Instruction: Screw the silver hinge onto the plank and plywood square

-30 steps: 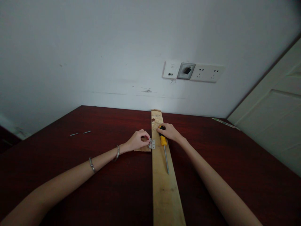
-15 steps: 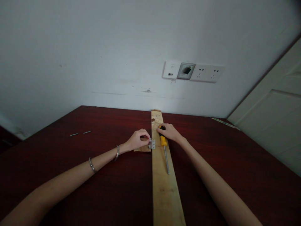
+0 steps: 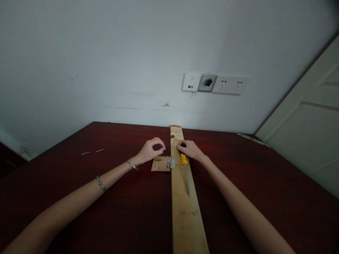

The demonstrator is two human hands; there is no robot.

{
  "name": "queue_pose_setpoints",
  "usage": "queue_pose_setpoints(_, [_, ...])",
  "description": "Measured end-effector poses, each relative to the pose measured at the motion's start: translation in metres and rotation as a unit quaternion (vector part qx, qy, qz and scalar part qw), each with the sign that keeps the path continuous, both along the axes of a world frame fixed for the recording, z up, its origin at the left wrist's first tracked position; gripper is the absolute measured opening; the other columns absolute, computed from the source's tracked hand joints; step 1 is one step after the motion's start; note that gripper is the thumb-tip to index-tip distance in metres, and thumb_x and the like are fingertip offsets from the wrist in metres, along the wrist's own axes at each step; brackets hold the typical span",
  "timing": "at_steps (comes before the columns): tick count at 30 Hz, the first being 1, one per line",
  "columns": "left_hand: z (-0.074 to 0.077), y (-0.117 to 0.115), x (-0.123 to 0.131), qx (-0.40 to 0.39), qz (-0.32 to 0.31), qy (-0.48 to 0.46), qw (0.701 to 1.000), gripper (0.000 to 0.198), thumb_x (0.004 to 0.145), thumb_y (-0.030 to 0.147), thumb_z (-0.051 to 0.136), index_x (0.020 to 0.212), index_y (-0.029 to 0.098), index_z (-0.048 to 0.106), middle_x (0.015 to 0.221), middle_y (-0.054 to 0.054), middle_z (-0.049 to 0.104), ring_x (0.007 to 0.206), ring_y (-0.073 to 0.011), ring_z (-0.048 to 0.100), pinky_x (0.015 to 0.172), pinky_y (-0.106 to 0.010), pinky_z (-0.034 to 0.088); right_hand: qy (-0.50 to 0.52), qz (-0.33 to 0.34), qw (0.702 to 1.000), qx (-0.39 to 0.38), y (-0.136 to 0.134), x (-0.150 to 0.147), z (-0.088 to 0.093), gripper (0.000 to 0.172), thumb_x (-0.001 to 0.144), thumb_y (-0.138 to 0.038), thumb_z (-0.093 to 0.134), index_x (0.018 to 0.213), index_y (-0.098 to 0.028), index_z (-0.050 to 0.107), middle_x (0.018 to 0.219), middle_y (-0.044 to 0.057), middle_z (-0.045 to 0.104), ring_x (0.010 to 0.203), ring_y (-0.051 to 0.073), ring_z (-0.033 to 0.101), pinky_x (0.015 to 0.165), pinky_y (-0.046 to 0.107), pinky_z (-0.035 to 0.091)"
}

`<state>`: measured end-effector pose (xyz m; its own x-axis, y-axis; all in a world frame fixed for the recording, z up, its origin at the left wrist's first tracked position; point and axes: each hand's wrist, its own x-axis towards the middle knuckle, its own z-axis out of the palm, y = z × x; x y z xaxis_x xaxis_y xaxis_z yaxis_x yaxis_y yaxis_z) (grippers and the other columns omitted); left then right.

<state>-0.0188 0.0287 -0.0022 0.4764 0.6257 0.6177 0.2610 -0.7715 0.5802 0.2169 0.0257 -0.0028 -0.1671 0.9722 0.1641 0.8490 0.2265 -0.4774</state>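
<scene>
My left hand (image 3: pixel 151 151) is raised over the table, thumb and fingertips pinching a small silvery screw (image 3: pixel 164 147). Below it, a metal hinge (image 3: pixel 172 163) spans the joint between a short wooden piece (image 3: pixel 161 166) and a long wooden board (image 3: pixel 186 211). My right hand (image 3: pixel 192 149) is wrapped round the black-and-yellow handle of a screwdriver (image 3: pixel 184 159). The screwdriver lies along the board with its shaft pointing toward me, and the hand hides part of its handle end.
Two thin metal rods, perhaps bits (image 3: pixel 92 152), lie on the dark red table (image 3: pixel 127 204) at the left. A wall with a row of sockets (image 3: pixel 215 84) rises behind the table. A flat printed strip (image 3: pixel 253 139) rests at the back right, near a pale door (image 3: pixel 312 123).
My left hand has lifted up and left, away from the hinge, with the screw in its fingertips; the hinge and short wooden piece now show more fully. My right hand stays on the screwdriver.
</scene>
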Motion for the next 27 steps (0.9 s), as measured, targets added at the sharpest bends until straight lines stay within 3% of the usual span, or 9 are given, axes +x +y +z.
queue_pose_setpoints(4, [0.025, 0.013, -0.036, 0.048, 0.024, 0.053, 0.997, 0.004, 0.08, 0.02, 0.06, 0.077, 0.018, 0.061, 0.086, -0.003, 0.062, 0.087, -0.0164, 0.057, 0.084, -0.032, 0.044, -0.006, 0.0, 1.0, 0.005, 0.001, 0.0, -0.002, 0.028, 0.083, -0.035, 0.053, 0.094, -0.017, 0.072, 0.097, 0.009, 0.074, 0.09, 0.023, 0.067, 0.077, 0.025, 0.045])
queue_pose_setpoints(8, [0.054, 0.038, -0.105, 0.061, 0.087, 0.196, 0.975, 0.008, 0.076, 0.023, 0.06, 0.074, 0.018, 0.065, 0.093, -0.003, 0.061, 0.093, -0.0181, 0.054, 0.089, -0.034, 0.041, -0.008, 0.0, 1.0, 0.008, 0.003, 0.001, -0.005, 0.031, 0.084, -0.035, 0.051, 0.097, -0.016, 0.072, 0.104, 0.011, 0.073, 0.097, 0.026, 0.067, 0.081, 0.028, 0.045])
queue_pose_setpoints(13, [0.075, 0.073, -0.204, 0.013, 0.218, 0.436, 0.873, 0.011, 0.068, 0.025, 0.061, 0.068, 0.017, 0.068, 0.086, -0.005, 0.063, 0.087, -0.0204, 0.053, 0.09, -0.035, 0.038, -0.012, 0.006, 1.0, 0.015, 0.004, 0.002, -0.008, 0.033, 0.084, -0.036, 0.05, 0.1, -0.016, 0.072, 0.105, 0.012, 0.073, 0.099, 0.028, 0.066, 0.084, 0.03, 0.046])
queue_pose_setpoints(16, [0.067, 0.083, -0.246, -0.047, 0.273, 0.507, 0.816, 0.011, 0.066, 0.024, 0.061, 0.069, 0.017, 0.068, 0.084, -0.006, 0.065, 0.087, -0.021, 0.053, 0.088, -0.033, 0.038, -0.015, 0.013, 1.0, 0.019, 0.003, 0.002, -0.008, 0.033, 0.084, -0.036, 0.05, 0.099, -0.018, 0.072, 0.103, 0.011, 0.073, 0.097, 0.027, 0.067, 0.083, 0.03, 0.047])
queue_pose_setpoints(19, [0.05, 0.086, -0.271, -0.089, 0.293, 0.536, 0.787, 0.012, 0.062, 0.022, 0.061, 0.071, 0.017, 0.068, 0.084, -0.006, 0.066, 0.093, -0.0232, 0.052, 0.084, -0.031, 0.039, -0.018, 0.012, 1.0, 0.023, 0.003, 0.002, -0.009, 0.036, 0.085, -0.037, 0.048, 0.102, -0.016, 0.072, 0.106, 0.012, 0.073, 0.098, 0.029, 0.067, 0.084, 0.033, 0.048])
queue_pose_setpoints(23, [0.029, 0.088, -0.284, -0.13, 0.287, 0.543, 0.778, 0.015, 0.06, 0.022, 0.059, 0.071, 0.017, 0.068, 0.084, -0.006, 0.066, 0.092, -0.0237, 0.053, 0.08, -0.03, 0.039, -0.021, 0.006, 1.0, 0.021, 0.002, 0.003, -0.009, 0.041, 0.085, -0.04, 0.047, 0.106, -0.014, 0.071, 0.107, 0.014, 0.072, 0.097, 0.03, 0.068, 0.084, 0.035, 0.048])
queue_pose_setpoints(27, [0.02, 0.088, -0.285, -0.153, 0.277, 0.536, 0.783, 0.015, 0.06, 0.023, 0.057, 0.07, 0.017, 0.066, 0.077, -0.005, 0.064, 0.083, -0.021, 0.055, 0.077, -0.028, 0.04, -0.023, 0.001, 1.0, 0.018, 0.002, 0.003, -0.009, 0.039, 0.085, -0.039, 0.047, 0.105, -0.015, 0.071, 0.108, 0.013, 0.072, 0.1, 0.029, 0.067, 0.085, 0.034, 0.048])
